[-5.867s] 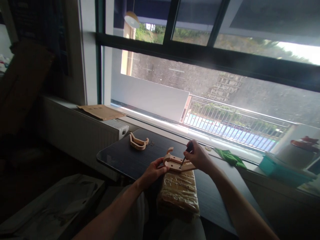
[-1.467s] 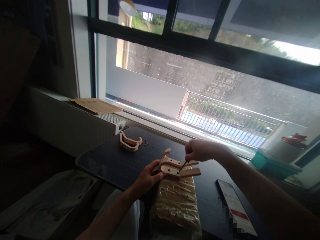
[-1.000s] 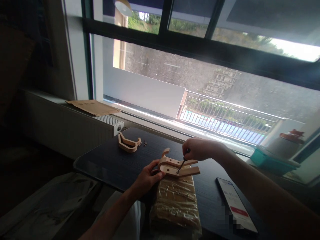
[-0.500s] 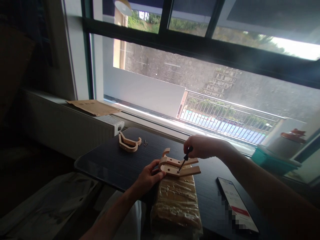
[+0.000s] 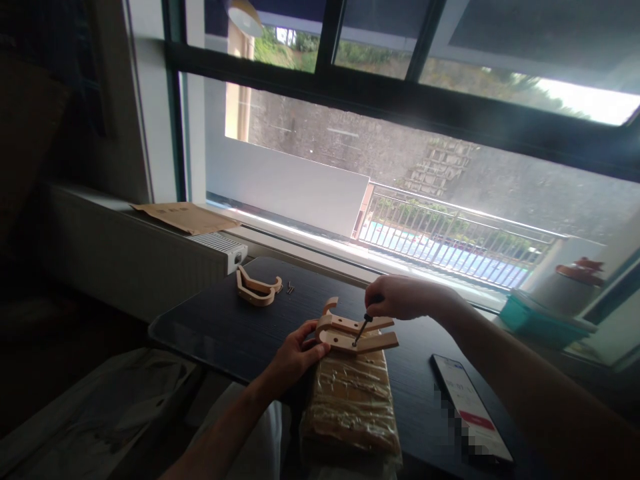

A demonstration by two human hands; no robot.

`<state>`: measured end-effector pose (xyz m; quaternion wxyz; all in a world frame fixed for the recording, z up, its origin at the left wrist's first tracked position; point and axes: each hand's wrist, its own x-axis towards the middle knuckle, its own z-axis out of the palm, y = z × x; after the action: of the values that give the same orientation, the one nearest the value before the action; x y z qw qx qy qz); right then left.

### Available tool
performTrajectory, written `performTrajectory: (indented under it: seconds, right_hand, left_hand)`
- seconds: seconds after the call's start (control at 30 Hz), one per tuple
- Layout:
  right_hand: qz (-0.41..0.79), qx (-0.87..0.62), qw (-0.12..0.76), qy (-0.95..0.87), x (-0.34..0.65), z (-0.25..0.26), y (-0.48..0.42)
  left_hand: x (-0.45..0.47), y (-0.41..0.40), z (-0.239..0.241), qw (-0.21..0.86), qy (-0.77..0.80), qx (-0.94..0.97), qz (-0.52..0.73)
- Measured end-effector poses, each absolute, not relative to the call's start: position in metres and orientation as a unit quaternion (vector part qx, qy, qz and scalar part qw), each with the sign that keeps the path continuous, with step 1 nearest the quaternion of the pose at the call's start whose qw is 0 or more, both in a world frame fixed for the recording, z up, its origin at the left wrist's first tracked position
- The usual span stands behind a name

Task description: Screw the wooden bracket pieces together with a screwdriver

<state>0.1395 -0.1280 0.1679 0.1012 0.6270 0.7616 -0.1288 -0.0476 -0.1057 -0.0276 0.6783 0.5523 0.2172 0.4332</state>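
My right hand [image 5: 393, 297] is closed around the dark handle of a screwdriver [image 5: 364, 324]. Its tip meets a hole in the near arm of a pale wooden hook piece [image 5: 376, 343]. A second wooden hook piece [image 5: 350, 322] lies just behind, with holes along it. My left hand [image 5: 301, 348] grips the curved end of the near piece, thumb in front and fingers behind. Both pieces rest on a box wrapped in clear film [image 5: 350, 407]. Farther left on the dark table [image 5: 210, 320] lie more wooden hooks [image 5: 257, 293] beside several small screws [image 5: 291, 287].
A phone [image 5: 473, 407] lies on the table at the right. Behind the table are a window with a sill, and a radiator [image 5: 150, 247] bearing a brown paper envelope [image 5: 185, 217]. A teal container [image 5: 547, 319] stands at the far right. A plastic bag [image 5: 100, 413] is at lower left.
The right hand and screwdriver handle have shifted slightly left, while the tip stays at the same hole. The left hand still holds the hook piece. The camera view has moved a little.
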Motion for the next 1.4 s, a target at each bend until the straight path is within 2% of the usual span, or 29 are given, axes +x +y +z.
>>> performTrajectory:
  seconds: [1.1, 1.4]
  right_hand:
    - [-0.155, 0.597, 0.045, 0.785, 0.145, 0.17, -0.131]
    - [-0.116, 0.616, 0.02, 0.779, 0.141, 0.159, -0.121]
  left_hand:
    - [-0.048, -0.105, -0.031, 0.675, 0.209, 0.558, 0.435]
    - [-0.048, -0.103, -0.034, 0.691, 0.2, 0.547, 0.43]
